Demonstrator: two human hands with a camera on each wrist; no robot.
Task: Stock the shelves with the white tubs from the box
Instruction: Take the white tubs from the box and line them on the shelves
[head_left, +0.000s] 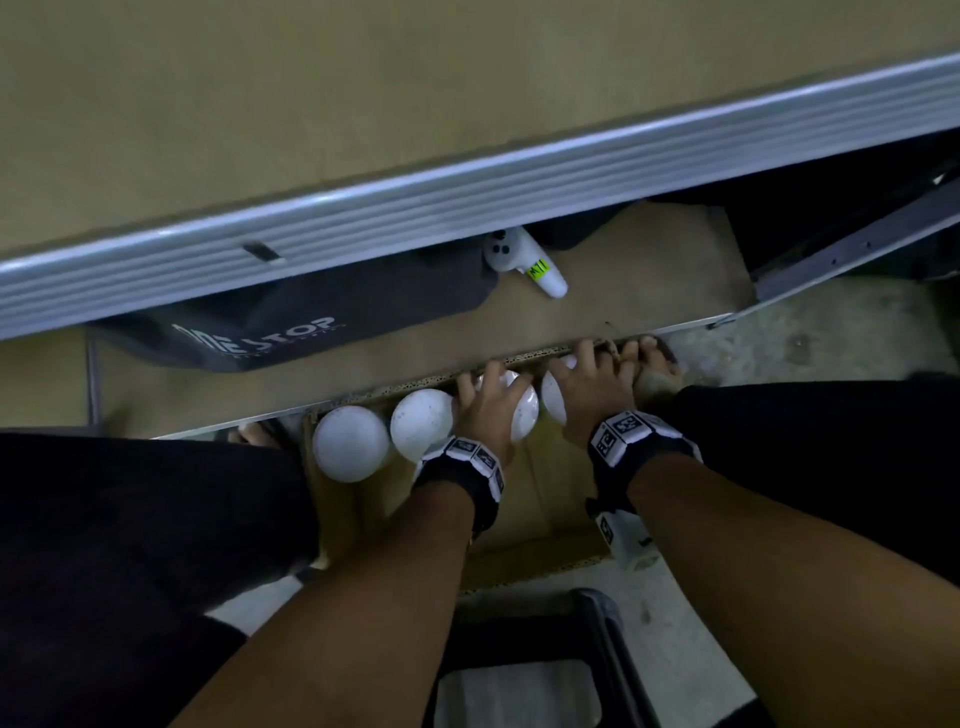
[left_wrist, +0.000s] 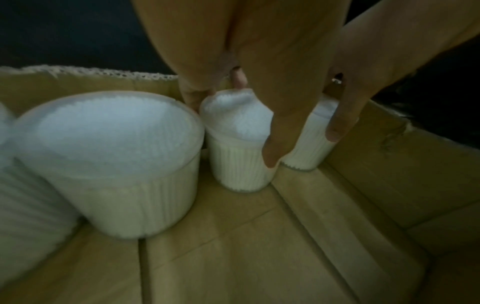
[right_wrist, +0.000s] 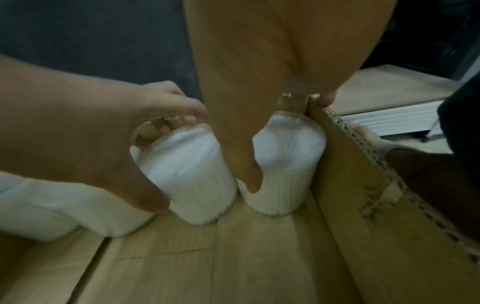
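Note:
Several white tubs stand in a row along the far wall of an open cardboard box (head_left: 540, 499) on the floor between my legs. My left hand (head_left: 488, 405) grips the third tub (left_wrist: 239, 148), thumb (left_wrist: 275, 127) in front, fingers behind. My right hand (head_left: 589, 395) grips the last tub (right_wrist: 285, 162) in the box's right corner, its thumb (right_wrist: 244, 160) down the front. Both tubs stand on the box floor. Two free tubs (head_left: 350, 442) (head_left: 422, 428) stand to the left.
A metal shelf edge (head_left: 467, 208) runs overhead. On the low shelf board (head_left: 649, 260) lie a dark bag (head_left: 291, 322) and a white controller (head_left: 524, 260). My sandalled foot (head_left: 657, 364) is right of the box. A dark frame (head_left: 597, 649) sits nearer me.

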